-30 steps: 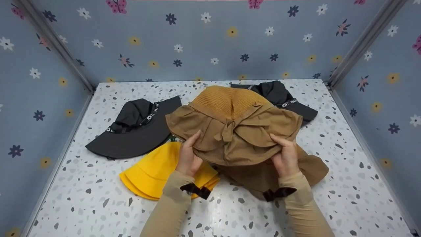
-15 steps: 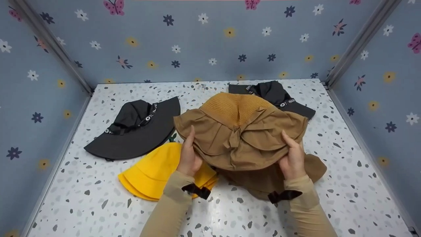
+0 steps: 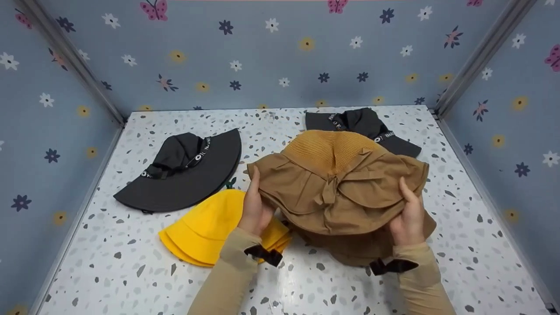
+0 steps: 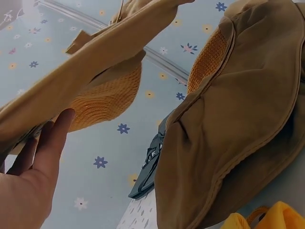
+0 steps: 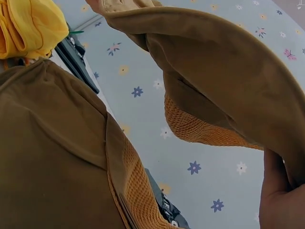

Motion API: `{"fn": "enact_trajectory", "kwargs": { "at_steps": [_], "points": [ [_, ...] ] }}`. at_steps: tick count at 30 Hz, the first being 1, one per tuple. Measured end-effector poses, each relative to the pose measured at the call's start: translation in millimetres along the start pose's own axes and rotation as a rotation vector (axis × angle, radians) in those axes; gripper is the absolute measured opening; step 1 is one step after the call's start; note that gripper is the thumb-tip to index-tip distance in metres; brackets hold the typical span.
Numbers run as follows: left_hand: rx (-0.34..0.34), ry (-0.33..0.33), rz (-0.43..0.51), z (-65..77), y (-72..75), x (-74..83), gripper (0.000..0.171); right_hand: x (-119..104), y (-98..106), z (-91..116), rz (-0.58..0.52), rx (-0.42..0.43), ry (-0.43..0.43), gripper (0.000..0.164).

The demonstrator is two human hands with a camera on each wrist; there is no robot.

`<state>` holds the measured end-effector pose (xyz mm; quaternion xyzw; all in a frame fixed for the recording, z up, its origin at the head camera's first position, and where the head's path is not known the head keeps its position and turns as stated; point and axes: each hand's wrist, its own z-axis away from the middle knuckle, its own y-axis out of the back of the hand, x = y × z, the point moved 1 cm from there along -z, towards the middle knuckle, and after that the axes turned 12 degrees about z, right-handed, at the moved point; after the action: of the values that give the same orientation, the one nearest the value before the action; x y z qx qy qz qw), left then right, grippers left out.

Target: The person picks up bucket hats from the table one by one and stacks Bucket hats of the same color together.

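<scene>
The left hand is closed round one side of a brown hat, thumb laid over the brim, and the opposite side is gripped likewise by the right hand. The hat is held up in the air, with its mesh crown turned away from the person and a bow seen at the front. Below it, a second brown hat is partly covered from view on the table. A yellow hat is placed near the left hand. Farther off, a black hat and another black hat are set; on both bands white lettering is printed, too small to be read surely. Behind, the wall is patterned with flowers.
</scene>
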<state>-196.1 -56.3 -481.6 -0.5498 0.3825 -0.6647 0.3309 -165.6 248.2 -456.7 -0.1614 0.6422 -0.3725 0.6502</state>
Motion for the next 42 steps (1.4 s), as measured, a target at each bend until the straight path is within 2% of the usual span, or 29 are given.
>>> {"fn": "enact_trajectory", "kwargs": {
  "at_steps": [6,17,24,29,35,42],
  "points": [
    [0.012,0.045,-0.024,-2.0,2.1,-4.0,0.052,-12,12,3,0.0,0.029,-0.009,0.026],
    [0.022,0.145,-0.101,-4.9,3.1,-12.6,0.039,-34,42,5,-0.01,0.124,0.028,0.023],
    [0.06,0.214,-0.162,-5.1,4.3,-18.3,0.031,-43,62,7,0.02,0.112,0.051,0.028],
    [0.045,0.26,-0.204,-6.7,5.0,-21.9,0.033,-47,77,6,0.055,0.193,0.061,0.03],
    [0.064,0.302,-0.252,-7.6,7.6,-27.0,0.037,-45,91,4,0.085,0.288,0.064,0.027],
    [0.106,0.333,-0.209,-9.2,15.3,-32.7,0.04,-40,101,-1,0.113,0.342,0.032,0.025]
  ]
}}
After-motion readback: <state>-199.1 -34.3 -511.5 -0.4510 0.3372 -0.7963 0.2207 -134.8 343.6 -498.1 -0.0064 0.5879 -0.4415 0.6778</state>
